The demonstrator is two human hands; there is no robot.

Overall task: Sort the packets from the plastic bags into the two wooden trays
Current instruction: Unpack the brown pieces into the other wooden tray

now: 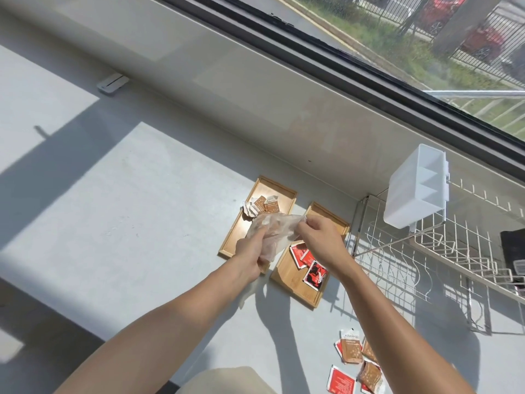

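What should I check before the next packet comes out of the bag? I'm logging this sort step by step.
1. Plastic bag held in both hands, left hand and right hand: ok.
2. Bag held over the trays: ok.
3. Left tray has only brown packets: ok.
4. Right tray has only red packets: ok.
5. Loose packets still unsorted on the counter: not ok.
6. Bag's contents: cannot tell.

Red packets (308, 261), brown packets (265, 205), tan wooden trays (301, 291).
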